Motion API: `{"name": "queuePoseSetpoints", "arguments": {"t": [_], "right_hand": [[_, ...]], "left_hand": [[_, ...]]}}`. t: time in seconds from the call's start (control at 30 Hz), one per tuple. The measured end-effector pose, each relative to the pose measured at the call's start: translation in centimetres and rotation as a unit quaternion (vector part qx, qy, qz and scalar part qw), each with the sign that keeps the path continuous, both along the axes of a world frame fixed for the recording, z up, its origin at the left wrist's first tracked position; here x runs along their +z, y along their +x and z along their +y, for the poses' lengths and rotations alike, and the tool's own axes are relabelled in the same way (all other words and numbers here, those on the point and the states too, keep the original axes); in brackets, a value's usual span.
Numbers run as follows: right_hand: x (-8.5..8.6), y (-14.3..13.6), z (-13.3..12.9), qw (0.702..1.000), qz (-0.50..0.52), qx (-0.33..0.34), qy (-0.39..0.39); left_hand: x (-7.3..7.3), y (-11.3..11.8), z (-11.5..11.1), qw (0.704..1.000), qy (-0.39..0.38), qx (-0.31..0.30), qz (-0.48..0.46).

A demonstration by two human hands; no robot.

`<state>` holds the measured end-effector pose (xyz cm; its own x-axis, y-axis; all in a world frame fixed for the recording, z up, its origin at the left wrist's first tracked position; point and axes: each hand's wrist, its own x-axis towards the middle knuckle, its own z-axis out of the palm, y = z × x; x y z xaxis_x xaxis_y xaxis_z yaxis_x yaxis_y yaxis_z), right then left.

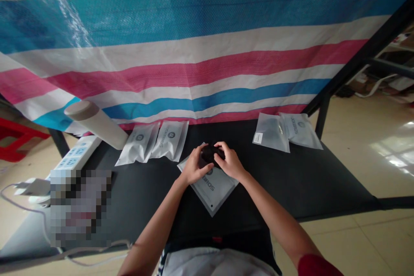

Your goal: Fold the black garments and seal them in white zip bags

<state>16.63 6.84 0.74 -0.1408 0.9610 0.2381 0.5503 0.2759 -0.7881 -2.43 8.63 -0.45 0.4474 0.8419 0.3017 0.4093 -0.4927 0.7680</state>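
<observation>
A small black item (211,153) lies between my two hands, over a frosted plastic bag (213,192) with printed lettering. From the left, my left hand (196,166) curls its fingers and thumb around the item. On the other side my right hand (229,161) grips it, fingers bent over its top edge. The bag rests on the black table, turned with one corner toward me, and its upper part is partly hidden by my hands. What the black item is cannot be made out.
Two filled bags (170,140) stand at the back left beside a white bottle (97,124). Two more bags (273,133) lie at the back right. A power strip (73,159) with a charger and cable runs along the left. A striped sheet (200,69) hangs behind the table (284,185).
</observation>
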Motion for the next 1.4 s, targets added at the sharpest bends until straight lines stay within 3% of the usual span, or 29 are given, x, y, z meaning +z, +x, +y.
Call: {"name": "queuePoseSetpoints", "arguments": {"t": [0.1, 0.2, 0.37, 0.7, 0.87, 1.03, 1.23, 1.4], "right_hand": [[-0.3, 0.2, 0.3, 0.998, 0.008, -0.043, -0.035], [-0.4, 0.1, 0.4, 0.995, -0.054, -0.076, -0.048], [-0.4, 0.8, 0.6, 0.981, -0.146, -0.125, 0.025], [0.7, 2.3, 0.8, 0.977, -0.172, 0.002, -0.130], [1.3, 2.5, 0.8, 0.968, -0.162, 0.024, -0.190], [1.3, 3.0, 1.2, 0.964, -0.135, 0.069, -0.217], [1.5, 5.4, 1.4, 0.945, -0.096, 0.111, -0.292], [1.4, 7.1, 1.5, 0.949, -0.106, 0.069, -0.289]], "left_hand": [[-0.4, 0.4, 0.0, 0.999, -0.042, 0.029, 0.014], [-0.8, 0.8, 0.1, 0.995, -0.060, 0.071, 0.033], [-1.2, 0.9, 0.4, 0.991, -0.043, 0.101, 0.072], [-0.3, 0.8, -0.1, 0.989, -0.059, 0.078, 0.111], [0.1, 1.1, -0.7, 0.983, -0.026, 0.123, 0.134], [0.9, 1.1, -1.1, 0.959, -0.019, 0.170, 0.224], [2.1, 0.9, -1.5, 0.953, -0.013, 0.104, 0.285], [2.2, 0.6, -1.4, 0.966, 0.028, 0.104, 0.236]]}}
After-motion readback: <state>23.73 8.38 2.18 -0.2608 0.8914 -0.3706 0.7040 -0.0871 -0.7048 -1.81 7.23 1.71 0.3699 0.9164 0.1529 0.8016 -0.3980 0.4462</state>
